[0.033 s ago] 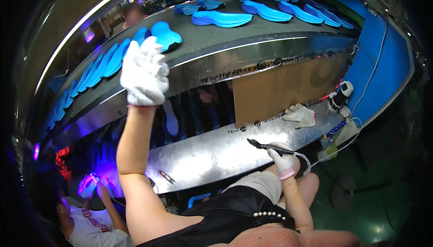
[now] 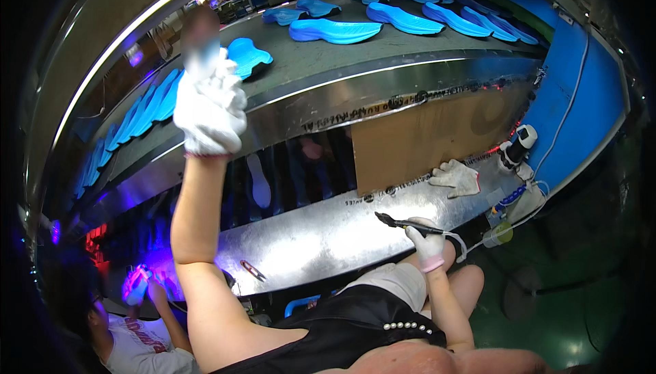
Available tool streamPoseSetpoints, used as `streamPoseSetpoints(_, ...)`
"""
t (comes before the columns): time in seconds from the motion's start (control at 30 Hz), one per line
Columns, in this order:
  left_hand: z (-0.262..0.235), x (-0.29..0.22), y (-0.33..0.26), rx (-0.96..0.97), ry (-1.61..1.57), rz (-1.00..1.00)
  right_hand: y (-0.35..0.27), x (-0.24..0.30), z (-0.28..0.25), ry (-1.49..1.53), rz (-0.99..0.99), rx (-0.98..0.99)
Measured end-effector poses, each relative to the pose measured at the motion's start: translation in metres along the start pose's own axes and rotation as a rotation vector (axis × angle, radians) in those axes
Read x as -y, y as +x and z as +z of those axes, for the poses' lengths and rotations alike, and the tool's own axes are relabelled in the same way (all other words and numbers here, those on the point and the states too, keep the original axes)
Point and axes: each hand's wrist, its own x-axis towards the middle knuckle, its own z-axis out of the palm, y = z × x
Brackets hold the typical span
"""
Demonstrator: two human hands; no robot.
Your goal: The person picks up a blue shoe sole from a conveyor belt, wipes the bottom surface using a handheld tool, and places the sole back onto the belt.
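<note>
My left hand, in a white glove, is raised high at the near edge of a grey conveyor belt. Its fingertips are right beside a blue shoe sole lying on the belt. The back of the glove faces me, so any grip is hidden. My right hand, also in a white glove, is low over my lap. It is closed around a thin dark brush-like tool whose tip points left over the shiny metal shelf.
Several more blue soles lie along the belt. A brown cardboard sheet leans under it, with a spare white glove and a white-and-black device nearby. A small tool lies on the shelf. Another person works at the lower left.
</note>
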Motion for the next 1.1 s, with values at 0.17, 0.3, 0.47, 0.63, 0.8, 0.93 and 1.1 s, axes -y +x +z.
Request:
streamPoseSetpoints(0.17, 0.01, -0.007, 0.124, -0.082, 0.984, 0.199, 0.037, -0.063, 0.004, 0.143, 0.264, 0.025)
streamPoseSetpoints(0.3, 0.013, 0.023, 0.224, -0.135, 1.721, -0.005, 0.042, -0.092, 0.01, 0.058, 0.404, 0.031)
streamPoseSetpoints(0.47, -0.011, 0.083, 0.292, -0.058, 2.119, -0.22, 0.04, -0.1, 0.008, 0.025, 0.457, 0.046)
streamPoseSetpoints(0.63, -0.022, 0.106, 0.31, 0.032, 2.461, -0.427, 0.044, -0.1, 0.005, 0.021, 0.477, -0.005)
streamPoseSetpoints(0.8, -0.051, 0.064, 0.32, -0.143, 2.356, -0.371, 0.041, -0.107, 0.007, 0.018, 0.486, 0.046)
streamPoseSetpoints(0.93, -0.06, 0.078, 0.341, -0.035, 2.37, -0.292, 0.04, -0.114, 0.005, -0.008, 0.488, 0.04)
streamPoseSetpoints(1.1, 0.006, 0.158, 0.35, -0.059, 2.136, -0.248, 0.043, -0.115, -0.001, 0.032, 0.547, 0.057)
